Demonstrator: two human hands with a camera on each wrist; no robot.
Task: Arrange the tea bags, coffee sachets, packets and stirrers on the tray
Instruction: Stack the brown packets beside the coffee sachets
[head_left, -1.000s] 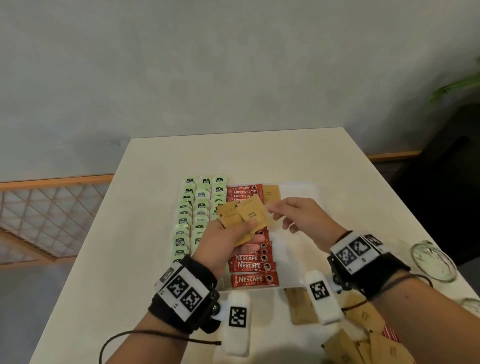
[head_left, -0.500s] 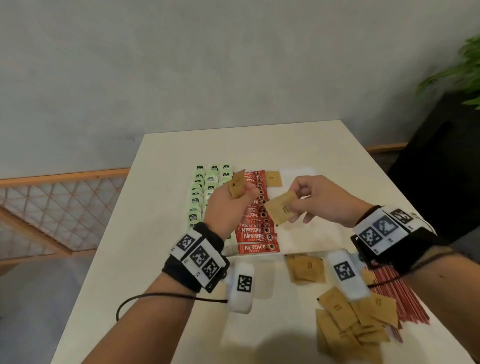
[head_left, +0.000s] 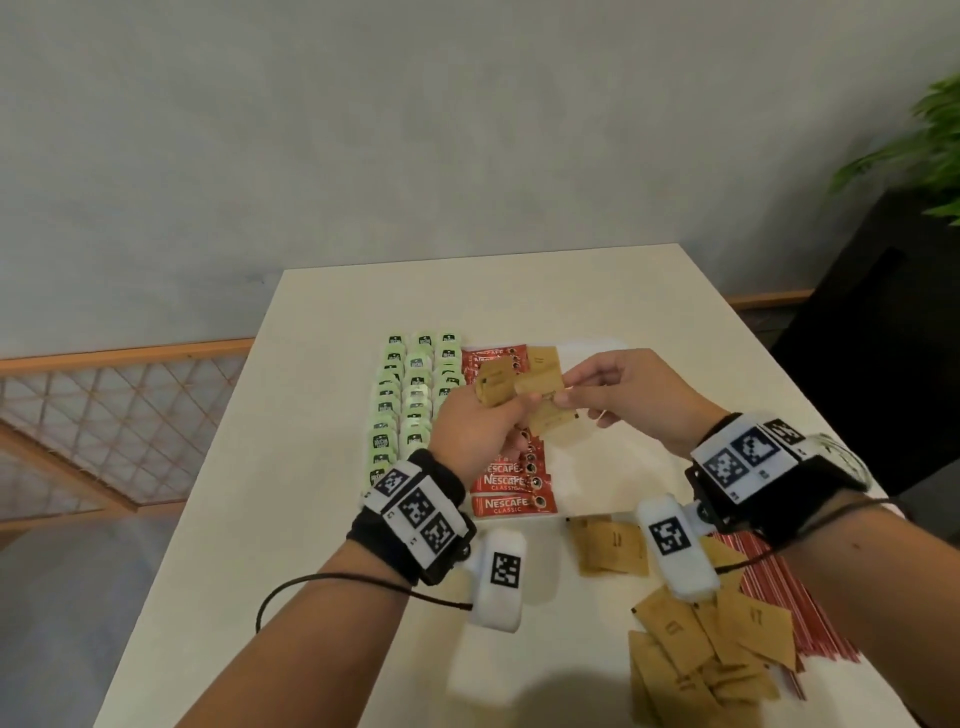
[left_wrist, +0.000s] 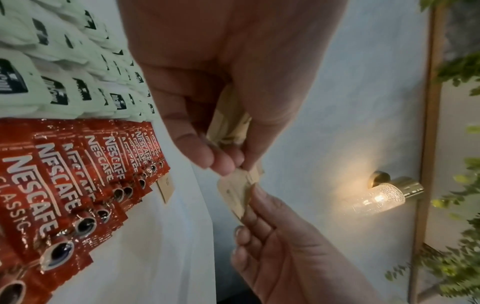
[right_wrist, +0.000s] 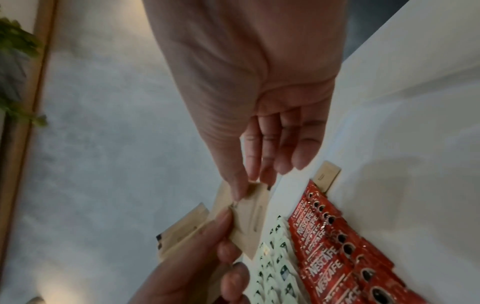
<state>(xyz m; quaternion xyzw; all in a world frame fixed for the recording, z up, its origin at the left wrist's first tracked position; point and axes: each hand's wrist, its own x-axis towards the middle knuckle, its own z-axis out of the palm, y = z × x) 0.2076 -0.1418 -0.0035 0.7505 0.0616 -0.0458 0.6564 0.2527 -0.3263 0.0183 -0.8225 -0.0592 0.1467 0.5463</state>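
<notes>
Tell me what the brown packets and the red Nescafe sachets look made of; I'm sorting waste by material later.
The brown packets look like matte kraft paper: dull tan, no shine, flat creased edges. The red Nescafe sachets look like glossy plastic or foil laminate: bright glints and crinkled, reflective seams. Whether either has an inner lining cannot be told.

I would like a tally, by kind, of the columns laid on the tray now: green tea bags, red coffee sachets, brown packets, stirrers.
green tea bags: 3 columns
red coffee sachets: 1 column
brown packets: 1 column, only begun at the far end
stirrers: 0, they lie on the table
Total: 5 columns
</notes>
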